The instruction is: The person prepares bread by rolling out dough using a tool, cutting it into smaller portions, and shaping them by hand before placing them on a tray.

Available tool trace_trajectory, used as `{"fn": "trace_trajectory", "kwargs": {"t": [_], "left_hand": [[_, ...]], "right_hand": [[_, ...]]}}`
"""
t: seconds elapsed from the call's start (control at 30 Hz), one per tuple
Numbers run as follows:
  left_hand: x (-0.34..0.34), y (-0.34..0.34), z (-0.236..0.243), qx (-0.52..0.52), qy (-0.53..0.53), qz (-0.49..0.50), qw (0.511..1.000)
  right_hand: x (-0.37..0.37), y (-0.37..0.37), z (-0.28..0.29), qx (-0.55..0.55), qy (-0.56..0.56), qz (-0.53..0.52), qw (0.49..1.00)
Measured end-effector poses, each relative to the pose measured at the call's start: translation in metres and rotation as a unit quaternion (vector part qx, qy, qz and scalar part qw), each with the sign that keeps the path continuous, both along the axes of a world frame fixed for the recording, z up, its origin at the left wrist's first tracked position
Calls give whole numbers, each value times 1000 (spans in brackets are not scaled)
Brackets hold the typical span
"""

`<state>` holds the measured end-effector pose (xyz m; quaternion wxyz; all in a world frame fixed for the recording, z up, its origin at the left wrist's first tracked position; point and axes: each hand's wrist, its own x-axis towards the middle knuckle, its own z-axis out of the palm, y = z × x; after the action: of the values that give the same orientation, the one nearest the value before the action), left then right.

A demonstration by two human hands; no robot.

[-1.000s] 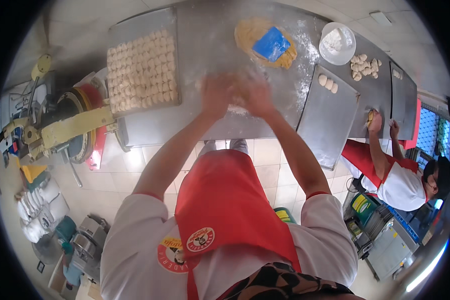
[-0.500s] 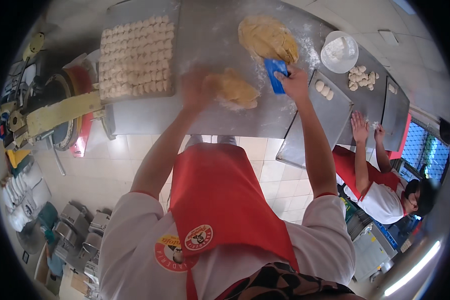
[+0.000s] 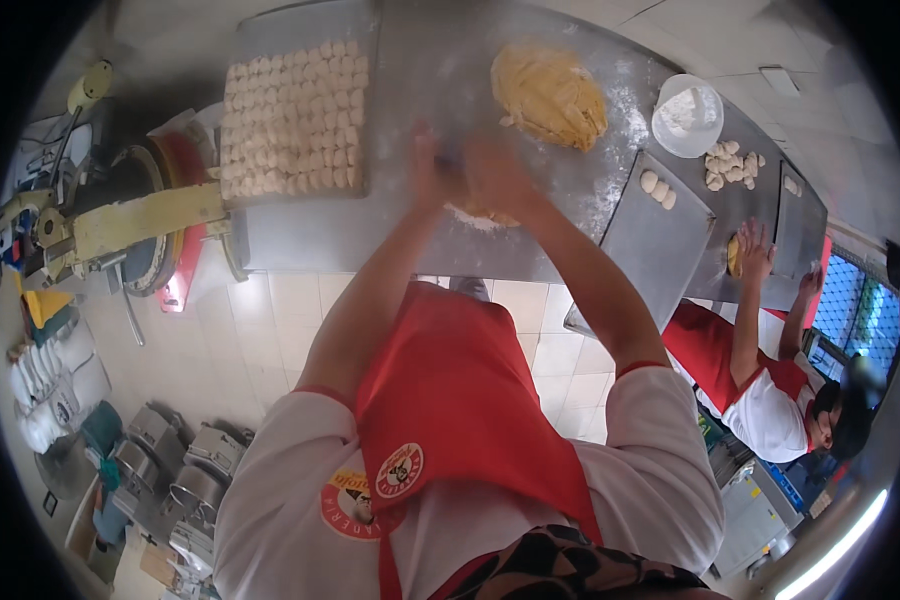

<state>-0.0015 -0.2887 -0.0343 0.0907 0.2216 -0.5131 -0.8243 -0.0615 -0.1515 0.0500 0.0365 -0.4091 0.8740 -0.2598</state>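
Observation:
Both my hands are over a small piece of yellow dough (image 3: 485,217) on the floured steel table; they mostly cover it. My left hand (image 3: 430,175) is at its left side, its fingers smeared by motion. From the right comes my right hand (image 3: 497,178), also blurred. A dark blue smear between the hands appears to be the dough scraper (image 3: 450,160), still in my right hand. Farther off lies a large mound of yellow dough (image 3: 548,97), apart from my hands.
A tray with rows of dough balls (image 3: 295,120) stands at the left beside a yellow-armed machine (image 3: 150,217). At the right are a white tub of flour (image 3: 687,116), a metal tray (image 3: 660,228) and several dough pieces (image 3: 733,165). A co-worker's hand (image 3: 756,252) rests on dough there.
My right hand has swung left with the blue scraper, from beside the large mound to the small dough piece. My two hands are now close together. The whole view has shifted slightly.

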Motion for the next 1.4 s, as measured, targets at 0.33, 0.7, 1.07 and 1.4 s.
{"fn": "trace_trajectory", "kwargs": {"t": [0.33,0.7,1.07,1.4], "left_hand": [[27,55,89,-630,-103,-384,667],[-36,102,28,-704,-6,-290,648],[-45,20,55,-175,14,-169,970],[-32,-9,28,-310,-20,-164,936]], "right_hand": [[69,182,-21,-165,-187,-469,848],[66,106,-81,-155,-128,-559,805],[67,46,13,-47,-41,-363,930],[68,71,6,-16,42,-247,968]]}}
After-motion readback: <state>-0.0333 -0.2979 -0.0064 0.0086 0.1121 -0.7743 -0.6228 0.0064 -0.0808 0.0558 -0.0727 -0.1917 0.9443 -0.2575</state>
